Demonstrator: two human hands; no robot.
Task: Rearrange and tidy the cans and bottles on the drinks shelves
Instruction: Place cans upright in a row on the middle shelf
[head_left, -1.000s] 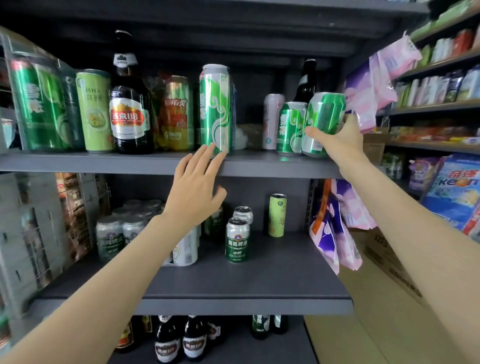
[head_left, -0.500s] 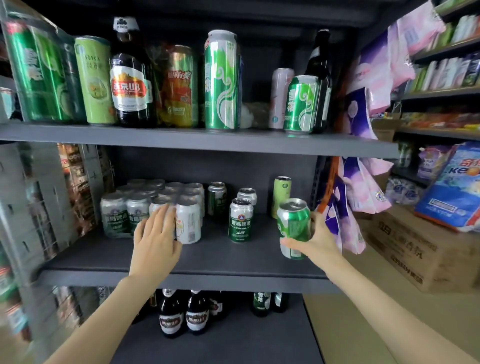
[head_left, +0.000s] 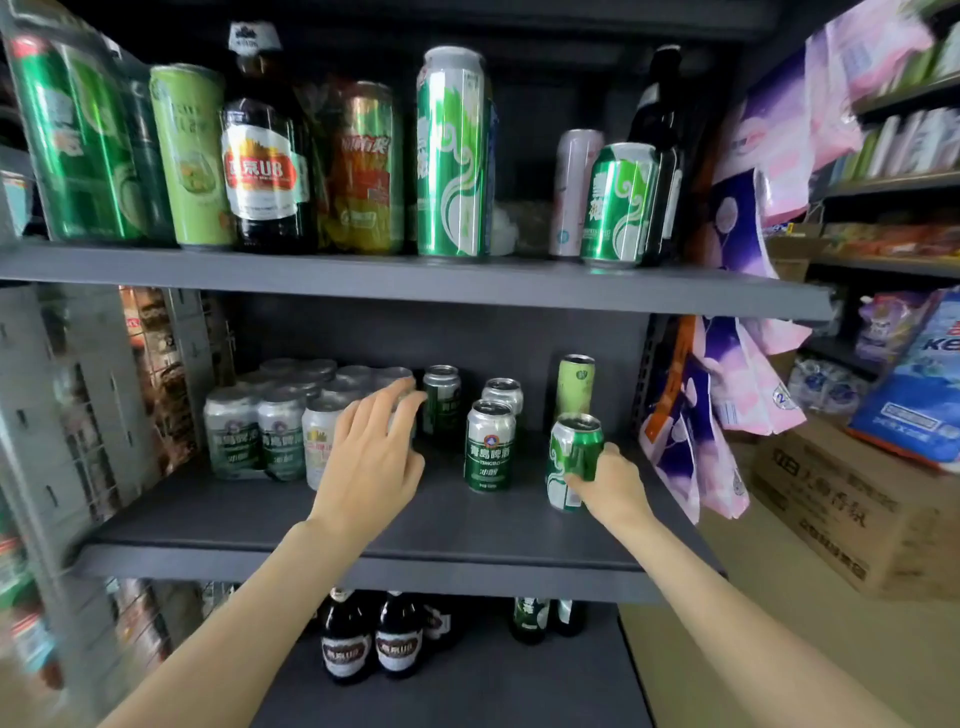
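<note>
Barely started imo: right hand (head_left: 613, 486) wrapped round a green can (head_left: 574, 460) on the middle shelf (head_left: 363, 566) at 3 o'clock, left hand (head_left: 371, 457) loose-fingered, holding nothing, top shelf (head_left: 415, 283) a jumble.

Held can (head_left: 574, 460) green, white swirls; middle shelf (head_left: 363, 525) dark grey.

Shop aisle w/ dark grey metal shelving unit (head_left: 415, 283), perforated grey side panel (head_left: 62, 415) at left, tan floor (head_left: 727, 623) at right w/ cardboard box (head_left: 852, 514), more stocked shelves (head_left: 893, 182) behind, dim light.
</note>
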